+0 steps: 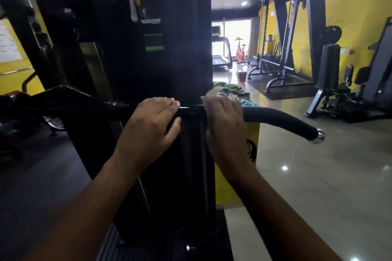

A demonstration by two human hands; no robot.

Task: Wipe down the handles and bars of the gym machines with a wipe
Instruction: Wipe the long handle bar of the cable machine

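A long black bar [280,117] of a cable machine runs across the middle of the view, with a foam grip and a chrome end cap [319,136] at its right end. My left hand [151,124] grips the bare metal part of the bar near its centre. Just to the right, my right hand [226,121] is wrapped over the bar with a pale wipe [209,96] under its fingers; the hand is blurred with motion. The wipe is mostly hidden by the hand.
The black weight-stack tower [169,38] stands right behind the bar. A yellow box [252,133] with crumpled cloths [231,90] on top sits behind my right hand. Racks [297,48] and other machines [360,82] line the yellow wall on the right, beside shiny floor [318,176].
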